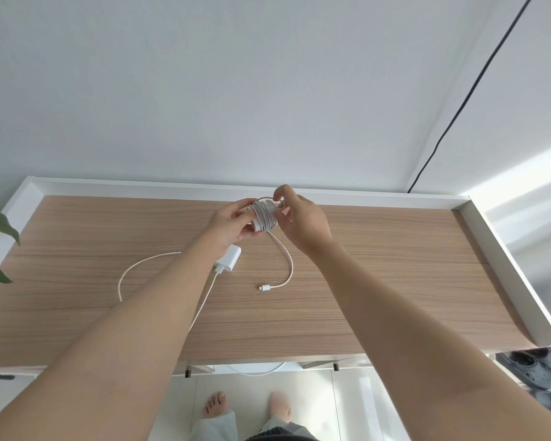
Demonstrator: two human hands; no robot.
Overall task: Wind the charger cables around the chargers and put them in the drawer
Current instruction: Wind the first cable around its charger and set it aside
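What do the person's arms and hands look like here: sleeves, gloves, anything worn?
Both forearms are bare up to the frame edge, with no sleeve in view. The left hand and right hand wear no gloves, and no rings, watch or bands show on the wrists. No markings or cables are attached to either arm.

No text, label, brand, number or sign can be read anywhere in the view; the chargers [264, 218], their cables and the desk [395, 265] show plain surfaces only.
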